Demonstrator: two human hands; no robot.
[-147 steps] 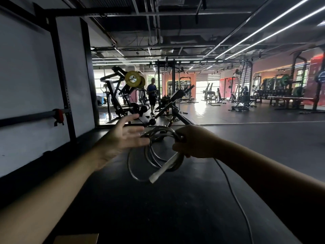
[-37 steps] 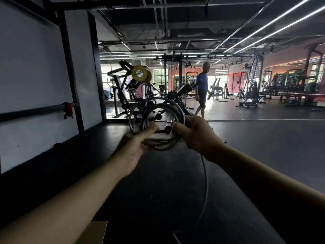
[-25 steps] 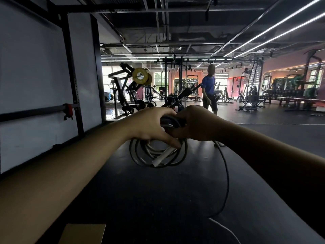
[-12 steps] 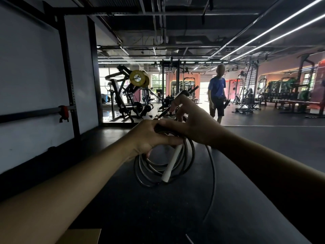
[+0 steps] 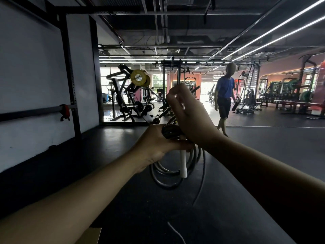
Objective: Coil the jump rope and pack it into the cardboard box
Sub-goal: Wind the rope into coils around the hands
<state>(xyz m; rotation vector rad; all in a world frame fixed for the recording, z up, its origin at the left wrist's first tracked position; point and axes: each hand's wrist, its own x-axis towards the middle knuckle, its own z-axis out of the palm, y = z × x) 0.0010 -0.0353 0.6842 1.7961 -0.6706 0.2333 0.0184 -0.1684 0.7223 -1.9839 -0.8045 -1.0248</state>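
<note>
The jump rope (image 5: 159, 174) hangs as a coil of several dark loops in front of me. My left hand (image 5: 154, 145) grips the top of the coil. A white handle (image 5: 182, 164) dangles down across the loops. My right hand (image 5: 190, 118) is raised just above the coil, fingers pinched on a strand of the rope. A loose length of rope (image 5: 202, 176) trails down to the floor, ending in the second white handle (image 5: 175, 232). A corner of the cardboard box (image 5: 89, 235) shows at the bottom edge, under my left forearm.
Dark rubber gym floor (image 5: 263, 147) lies all around. A white wall with a black rack and a red-clipped bar (image 5: 64, 110) is on the left. Weight machines (image 5: 130, 99) stand ahead. A person in a blue shirt (image 5: 224, 95) walks toward me at mid-right.
My right hand has lifted higher above the coil with a strand of the rope. The white handle now hangs straighter down. The person in blue has walked closer.
</note>
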